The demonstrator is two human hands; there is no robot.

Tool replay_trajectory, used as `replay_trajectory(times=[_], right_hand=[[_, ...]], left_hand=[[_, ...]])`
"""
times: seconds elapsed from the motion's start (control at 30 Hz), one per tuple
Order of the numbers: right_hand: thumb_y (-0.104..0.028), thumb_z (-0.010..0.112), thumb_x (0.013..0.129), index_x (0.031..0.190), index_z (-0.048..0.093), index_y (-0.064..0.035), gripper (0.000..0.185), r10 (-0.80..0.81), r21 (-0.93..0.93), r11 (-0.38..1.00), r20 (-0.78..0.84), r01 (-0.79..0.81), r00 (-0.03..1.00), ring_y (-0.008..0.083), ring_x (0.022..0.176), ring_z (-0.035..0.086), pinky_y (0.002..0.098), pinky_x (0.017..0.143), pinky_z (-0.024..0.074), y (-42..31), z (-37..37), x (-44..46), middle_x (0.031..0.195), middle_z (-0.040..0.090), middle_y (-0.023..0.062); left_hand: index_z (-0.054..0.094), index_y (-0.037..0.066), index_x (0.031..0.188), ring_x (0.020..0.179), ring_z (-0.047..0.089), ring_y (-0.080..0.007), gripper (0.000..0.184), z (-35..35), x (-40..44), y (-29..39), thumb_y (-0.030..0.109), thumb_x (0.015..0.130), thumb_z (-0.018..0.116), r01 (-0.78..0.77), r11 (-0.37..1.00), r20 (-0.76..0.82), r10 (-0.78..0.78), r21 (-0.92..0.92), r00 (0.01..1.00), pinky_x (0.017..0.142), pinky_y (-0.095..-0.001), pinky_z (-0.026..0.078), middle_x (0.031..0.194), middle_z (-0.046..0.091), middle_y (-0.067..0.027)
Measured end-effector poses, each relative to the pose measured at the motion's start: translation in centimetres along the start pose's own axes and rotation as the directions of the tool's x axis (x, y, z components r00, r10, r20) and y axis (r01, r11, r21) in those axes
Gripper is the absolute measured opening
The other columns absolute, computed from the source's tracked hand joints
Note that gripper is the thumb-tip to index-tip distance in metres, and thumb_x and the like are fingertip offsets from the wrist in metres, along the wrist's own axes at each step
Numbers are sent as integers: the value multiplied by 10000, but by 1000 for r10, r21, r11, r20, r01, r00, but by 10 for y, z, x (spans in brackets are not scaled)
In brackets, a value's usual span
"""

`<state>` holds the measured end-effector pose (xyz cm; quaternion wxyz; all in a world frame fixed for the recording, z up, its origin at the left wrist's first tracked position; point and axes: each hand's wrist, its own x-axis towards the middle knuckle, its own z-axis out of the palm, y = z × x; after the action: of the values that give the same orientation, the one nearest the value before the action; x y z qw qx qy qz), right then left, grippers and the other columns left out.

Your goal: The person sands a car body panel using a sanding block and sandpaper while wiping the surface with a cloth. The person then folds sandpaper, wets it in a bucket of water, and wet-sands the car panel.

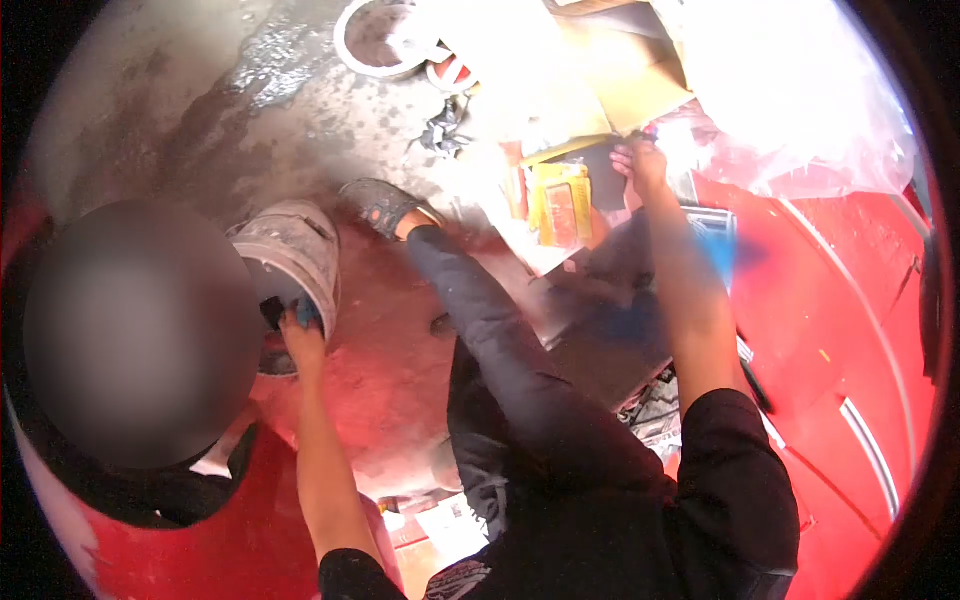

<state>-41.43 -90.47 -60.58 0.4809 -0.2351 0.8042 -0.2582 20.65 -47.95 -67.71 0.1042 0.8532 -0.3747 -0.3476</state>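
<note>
My left hand (300, 330) reaches into the mouth of a dirty pale bucket (300, 245) tipped on its side. Its fingers are closed around something blue (308, 312), perhaps a cloth or sponge; the kind is unclear. A small black piece (271, 311) shows beside the fingers. On the far right side, my right hand (640, 163) is at the edge of an open cardboard box (640, 85), fingers curled together. Whatever it grips is washed out by glare. Just left of that hand lies a yellow packet (560, 205).
Another person's head (140, 335), blurred, is close beside the bucket. A round basin (385, 40) stands on the wet floor (270, 110), near a crumpled black bag (443, 128). Clear plastic sheeting (800, 150) covers part of a red surface (830, 330) at right. My shod foot (388, 207) is stretched forward.
</note>
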Motion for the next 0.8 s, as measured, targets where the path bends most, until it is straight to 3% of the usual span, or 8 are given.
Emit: replay_trajectory(times=[0.1,0.2,0.4,0.47,0.53,0.6,0.67,0.8], right_hand=[[-185,508,1099,1306,502,81,336,44,62,997,-84,-39,996,421,1058,734,489,825,652,-3,-6,-3,1247,642,311],[-176,496,1091,1315,483,133,382,-50,383,923,45,28,998,459,1083,729,532,876,653,24,-58,8,1243,648,356],[-172,463,1091,1339,452,151,407,-72,452,887,-71,96,995,488,1097,718,539,898,652,-25,-89,-75,1252,638,362],[-158,480,1073,1414,443,109,435,-31,462,885,-69,59,997,403,1232,657,488,1046,579,-39,-101,-97,1336,615,280],[-140,530,1061,1309,497,53,316,-36,484,873,-35,49,999,415,1027,733,490,861,648,-42,-119,-107,1142,675,238],[-144,570,1047,1231,566,1,234,-30,471,881,-13,32,999,338,977,729,429,834,626,-53,-124,-140,1081,674,166],[-145,600,1040,1145,625,-13,171,-424,402,869,305,288,853,269,960,719,368,812,595,-56,-122,-177,1051,665,107],[-171,590,1055,1073,659,-39,150,-321,364,912,345,190,882,211,970,710,318,777,573,-142,-58,-330,990,657,53]], left_hand=[[600,-41,1408,1312,548,-501,521,-21,-21,23,53,904,694,103,992,-19,-104,-77,994,1136,-520,428,1390,572,-335],[578,-30,1440,1325,556,-458,549,-27,-40,8,68,914,698,118,990,-40,-121,-76,992,1138,-489,435,1410,582,-296],[514,-34,1497,1345,561,-392,589,-52,-86,42,71,942,680,80,983,-82,-94,-163,992,1161,-482,431,1437,587,-257],[518,-52,1486,1329,576,-322,534,-73,-103,87,51,977,641,232,847,-26,-277,-479,961,1155,-436,444,1446,586,-221],[529,-48,1480,1307,585,-289,508,-56,-116,70,51,993,633,153,851,-56,-208,-502,976,1135,-413,458,1431,598,-202],[541,-44,1473,1284,594,-256,482,-63,-126,78,51,1008,625,71,849,-99,-143,-523,985,1116,-390,471,1416,610,-182],[570,-46,1449,1259,611,-238,451,-82,-147,131,86,1024,643,49,754,52,-20,-655,998,1093,-377,480,1368,652,-173],[625,58,1448,1212,634,-199,476,-129,-177,229,322,1054,674,197,682,203,-73,-704,977,1044,-399,498,1330,703,-72]])
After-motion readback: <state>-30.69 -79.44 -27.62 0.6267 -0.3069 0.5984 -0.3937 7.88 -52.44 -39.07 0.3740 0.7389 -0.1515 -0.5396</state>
